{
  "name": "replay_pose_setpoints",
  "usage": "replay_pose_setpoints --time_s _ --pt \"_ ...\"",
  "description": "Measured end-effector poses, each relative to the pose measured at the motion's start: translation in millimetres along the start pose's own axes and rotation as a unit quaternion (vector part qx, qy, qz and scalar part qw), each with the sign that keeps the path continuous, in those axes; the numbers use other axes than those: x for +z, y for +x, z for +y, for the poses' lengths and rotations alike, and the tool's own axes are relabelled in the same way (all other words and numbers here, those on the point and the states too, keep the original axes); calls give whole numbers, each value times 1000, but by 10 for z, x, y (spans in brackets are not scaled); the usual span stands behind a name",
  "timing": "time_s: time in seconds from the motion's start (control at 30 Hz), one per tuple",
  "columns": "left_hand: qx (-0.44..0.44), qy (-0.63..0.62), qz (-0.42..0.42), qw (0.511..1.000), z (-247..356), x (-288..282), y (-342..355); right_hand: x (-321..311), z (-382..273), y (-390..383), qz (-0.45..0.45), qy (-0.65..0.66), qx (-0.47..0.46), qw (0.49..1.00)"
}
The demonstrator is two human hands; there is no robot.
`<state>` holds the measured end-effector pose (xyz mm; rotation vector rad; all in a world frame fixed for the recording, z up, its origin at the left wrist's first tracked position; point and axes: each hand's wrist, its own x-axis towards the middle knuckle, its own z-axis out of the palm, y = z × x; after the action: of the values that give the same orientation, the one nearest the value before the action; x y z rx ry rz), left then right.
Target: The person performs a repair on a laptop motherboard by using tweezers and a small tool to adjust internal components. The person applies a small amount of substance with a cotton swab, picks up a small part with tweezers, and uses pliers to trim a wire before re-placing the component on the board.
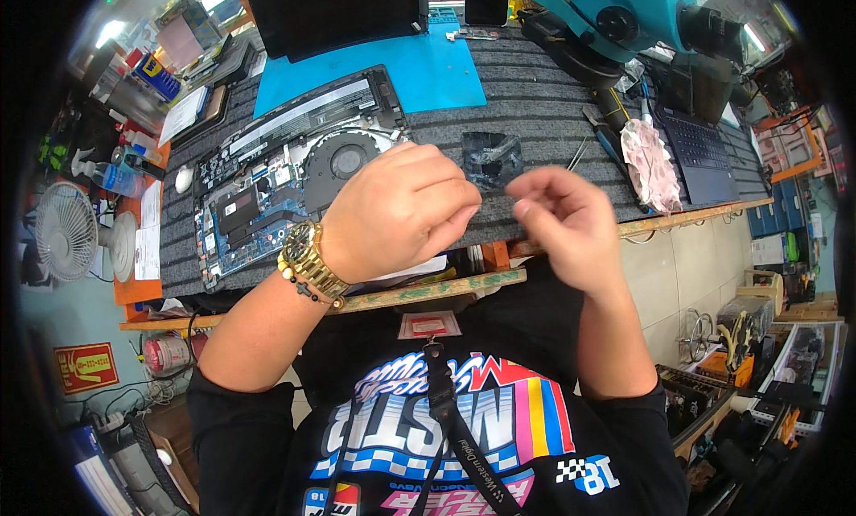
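My left hand (401, 208), with a gold watch and bead bracelet at the wrist, is raised over the lower right of an opened laptop (241, 213) with exposed board, fan and battery strip. Its fingers are curled in a pinch; whatever they hold, if anything, is hidden. My right hand (562, 222) is just right of it, fingers loosely bent and apart, thumb separate, with nothing visible in them. Behind it lies a small dark crumpled bag (490, 155) on the striped mat (446, 132). Thin metal tools (580, 155) lie to the right.
A blue silicone mat (450, 79) and dark screen (330, 12) are at the back. A teal microscope (615, 21) stands back right, near a crumpled cloth (651, 164) and another laptop (695, 159). A fan (67, 226) and bottles (125, 177) are left. The wooden bench edge (464, 284) runs in front.
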<state>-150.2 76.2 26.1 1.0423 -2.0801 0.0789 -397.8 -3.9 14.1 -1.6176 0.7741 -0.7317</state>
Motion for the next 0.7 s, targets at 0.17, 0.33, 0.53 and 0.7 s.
replay_pose_setpoints --time_s 0.17,0.33,0.53,0.7 --pt "-69 25 -35 997 -203 -108 30 -568 174 171 140 -359 -106 917" --pt "-131 41 -67 988 -520 -232 65 -802 270 282 109 -479 -139 860" --pt "-136 37 -96 985 -717 -131 19 -942 209 423 2 -536 -164 828" --pt "-106 82 -144 981 -768 22 54 -1017 181 471 -51 -565 -176 805"
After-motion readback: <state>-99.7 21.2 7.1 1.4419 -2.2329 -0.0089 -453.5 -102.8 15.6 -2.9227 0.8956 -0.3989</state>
